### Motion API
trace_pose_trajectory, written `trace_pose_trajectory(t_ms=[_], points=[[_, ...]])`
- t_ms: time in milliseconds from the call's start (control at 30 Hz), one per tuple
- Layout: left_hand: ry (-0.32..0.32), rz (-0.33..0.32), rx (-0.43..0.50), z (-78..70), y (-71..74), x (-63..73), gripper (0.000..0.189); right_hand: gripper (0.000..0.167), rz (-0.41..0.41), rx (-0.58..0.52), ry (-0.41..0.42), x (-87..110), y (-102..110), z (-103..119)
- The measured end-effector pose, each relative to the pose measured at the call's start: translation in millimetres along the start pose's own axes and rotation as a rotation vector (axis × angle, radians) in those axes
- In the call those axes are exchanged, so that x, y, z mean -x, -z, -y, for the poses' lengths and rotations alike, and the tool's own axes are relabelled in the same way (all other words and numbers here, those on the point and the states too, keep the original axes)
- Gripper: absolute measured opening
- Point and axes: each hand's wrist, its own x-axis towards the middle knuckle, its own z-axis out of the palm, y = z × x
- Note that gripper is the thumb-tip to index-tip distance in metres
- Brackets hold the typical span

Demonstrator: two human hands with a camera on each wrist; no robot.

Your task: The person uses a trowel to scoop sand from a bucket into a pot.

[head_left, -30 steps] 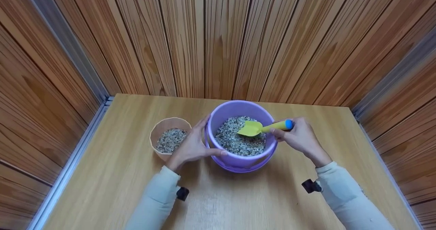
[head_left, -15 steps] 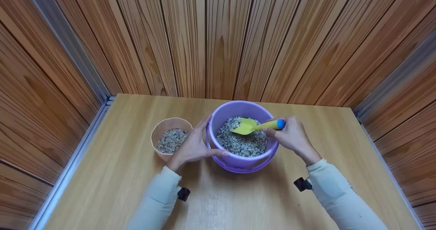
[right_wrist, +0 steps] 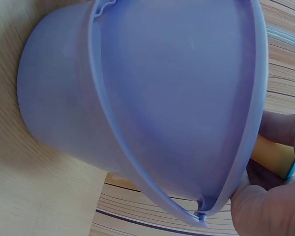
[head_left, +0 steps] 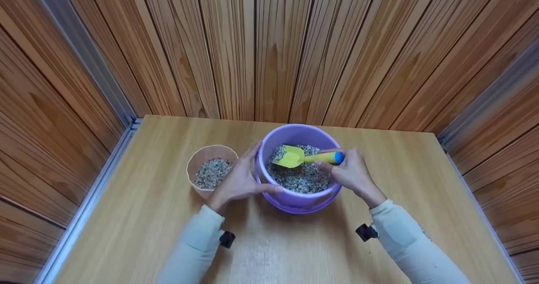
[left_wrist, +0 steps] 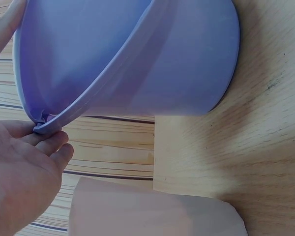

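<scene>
Yellow shovel (head_left: 310,159) pointing left inside the purple bucket (head_left: 297,134); right hand (head_left: 353,171) gripping its handle.
I'm seeing the right fingers pinching narrowly, the blade reaching leftward from them, its long axis running nearly crosswise and its tip facing the left hand (head_left: 239,181), which is holding the bucket's rim. Peach pot (head_left: 198,162) is sitting left, partly behind that hand. I'm not making out whether the blade is touching or carrying gravel (head_left: 303,182); the bucket is hiding it from the right wrist view.
</scene>
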Motion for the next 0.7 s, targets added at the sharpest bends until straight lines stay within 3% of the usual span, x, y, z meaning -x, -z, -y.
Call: trace_pose_trajectory(t_ms=[233, 700], points=[[-0.076, 0.001, 0.023, 0.7, -0.1, -2.1, 0.135, 0.035, 0.023, -0.189, -0.009, 3.7, 2, -1], [-0.027, 0.008, 0.018, -1.4, 0.7, -1.6, 0.137, 0.04, 0.013, -0.308, 0.037, 19.2, 17, -3]])
